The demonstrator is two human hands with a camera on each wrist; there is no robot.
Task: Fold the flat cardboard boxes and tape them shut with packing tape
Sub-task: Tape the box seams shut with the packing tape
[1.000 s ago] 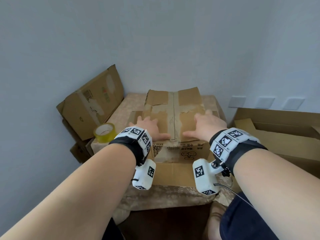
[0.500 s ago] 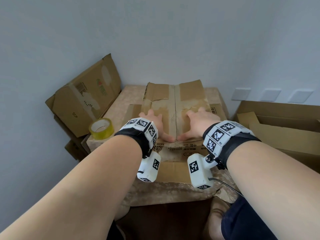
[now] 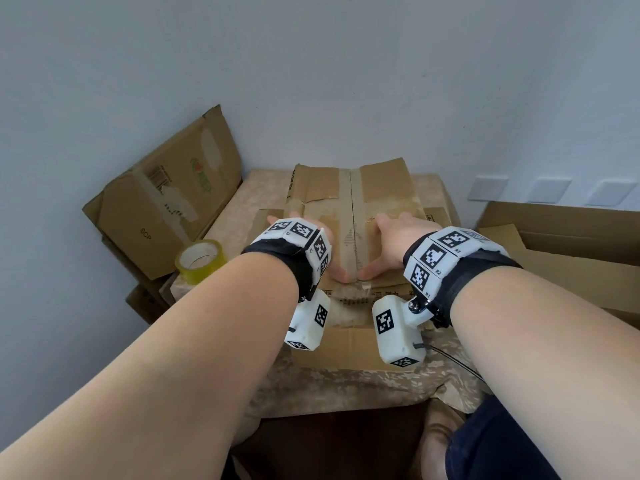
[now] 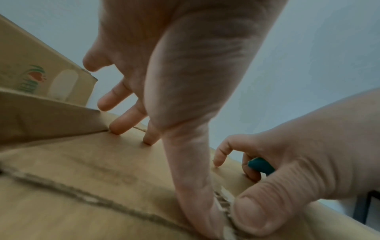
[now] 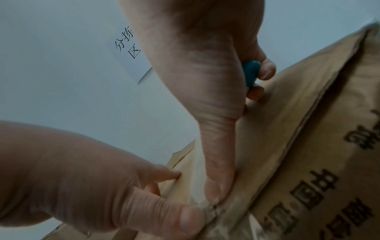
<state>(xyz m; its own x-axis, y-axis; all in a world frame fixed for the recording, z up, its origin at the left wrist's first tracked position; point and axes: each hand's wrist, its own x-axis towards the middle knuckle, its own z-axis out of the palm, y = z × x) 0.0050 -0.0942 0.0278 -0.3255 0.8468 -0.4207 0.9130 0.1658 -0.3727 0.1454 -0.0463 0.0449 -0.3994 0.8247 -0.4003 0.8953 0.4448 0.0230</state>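
The worn brown box (image 3: 353,216) carries old tape strips across its closed flaps. The left hand (image 3: 313,244) presses flat, fingers spread. The right hand (image 3: 393,242) presses too, two fingers curled round a teal object (image 5: 249,73).

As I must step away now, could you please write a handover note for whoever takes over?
Left hand: flat, pressing the box's left flap.
Right hand: presses the right flap, fingers curled round a small teal thing.
Thumbs meet at the seam.
Tape roll sits on the table, left of the box.
Done: flaps folded shut.
Left: tape the seam, then the other boxes.
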